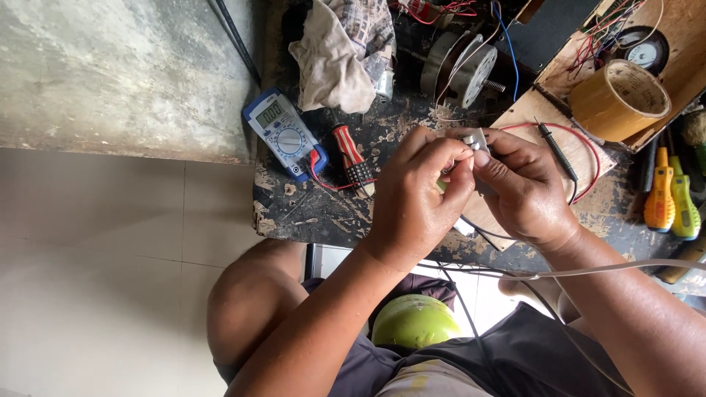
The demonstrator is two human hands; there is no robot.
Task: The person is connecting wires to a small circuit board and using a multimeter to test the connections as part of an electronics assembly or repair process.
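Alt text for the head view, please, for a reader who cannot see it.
Both bare hands, left hand and right hand, pinch a small silvery metal part together over a worn dark workbench. A blue digital multimeter, crumpled grey rag and brown tape roll lie around them.

Left of hands: meter (284,134) and screwdriver (351,156) crowd the desk (309,213).
Ahead: rag (338,55), motor (460,68).
Right: tape roll (619,99), probe (557,151).
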